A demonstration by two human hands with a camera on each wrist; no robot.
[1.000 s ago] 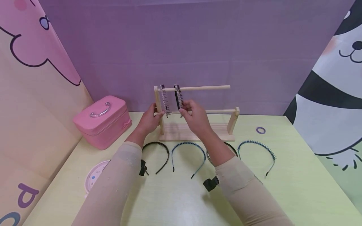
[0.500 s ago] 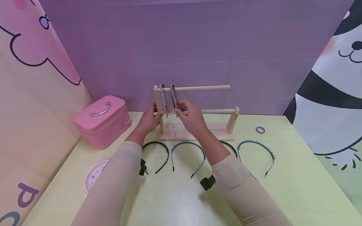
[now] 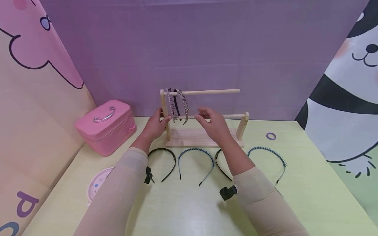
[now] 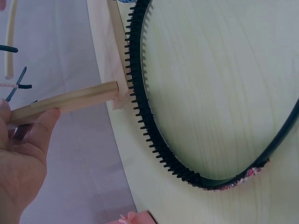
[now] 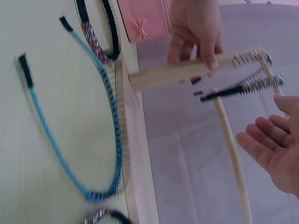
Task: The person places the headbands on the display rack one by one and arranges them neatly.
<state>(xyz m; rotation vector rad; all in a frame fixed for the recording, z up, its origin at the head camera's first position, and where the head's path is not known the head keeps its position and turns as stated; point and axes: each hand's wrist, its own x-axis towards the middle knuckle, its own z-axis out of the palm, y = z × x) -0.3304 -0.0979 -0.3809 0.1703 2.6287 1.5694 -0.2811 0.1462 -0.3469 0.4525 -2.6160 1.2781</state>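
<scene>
Two headbands hang at the left end of the upper rod (image 3: 212, 92) of a wooden rack (image 3: 189, 142). One is a pale toothed headband (image 3: 171, 106) by the left post; beside it a glittery dark headband (image 3: 185, 103) hangs turned at an angle. My left hand (image 3: 155, 125) grips the left post (image 4: 70, 100), thumb in front. To the right of the glittery headband my right hand (image 3: 215, 126) is apart from it, fingers relaxed and slightly bent, holding nothing; in the right wrist view, the hand (image 5: 275, 149) shows its palm near the headbands (image 5: 229, 92).
Several headbands lie on the table before the rack, including a black one (image 3: 174, 156), a blue one (image 3: 196, 149) and another blue one (image 3: 273, 151) at right. A pink case (image 3: 106, 127) stands left, a round pale item (image 3: 95, 185) lies nearer, and a purple ring (image 3: 271, 136) lies right.
The glittery headband moved left along the rod and swung to an angle. My right hand let go of it and drew back to the right. My left hand stayed on the post.
</scene>
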